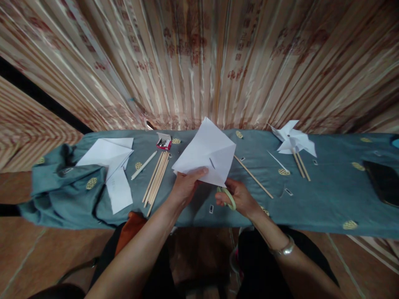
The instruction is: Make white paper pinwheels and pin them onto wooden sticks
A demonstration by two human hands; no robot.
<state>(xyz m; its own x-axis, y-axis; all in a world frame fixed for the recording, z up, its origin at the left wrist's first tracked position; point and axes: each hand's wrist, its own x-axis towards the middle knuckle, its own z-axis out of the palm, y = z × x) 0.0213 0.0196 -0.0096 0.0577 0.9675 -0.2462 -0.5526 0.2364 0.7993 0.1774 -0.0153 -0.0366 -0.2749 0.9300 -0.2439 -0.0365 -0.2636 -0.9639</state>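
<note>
My left hand [186,185] pinches the near edge of a white square sheet of paper [207,151], held up over the teal cloth-covered table [327,187]. My right hand [238,197] is closed on the pale green handles of scissors [227,196], whose blades run up into the paper, showing as a short dark slit near its middle. The sheet bears diagonal creases.
A bundle of wooden sticks [156,176] lies left of my hands, with a small box of pins [163,142] and loose white sheets [109,160] further left. One stick [253,176] lies to the right. A finished white paper pinwheel [293,139] and a dark object [383,180] lie far right.
</note>
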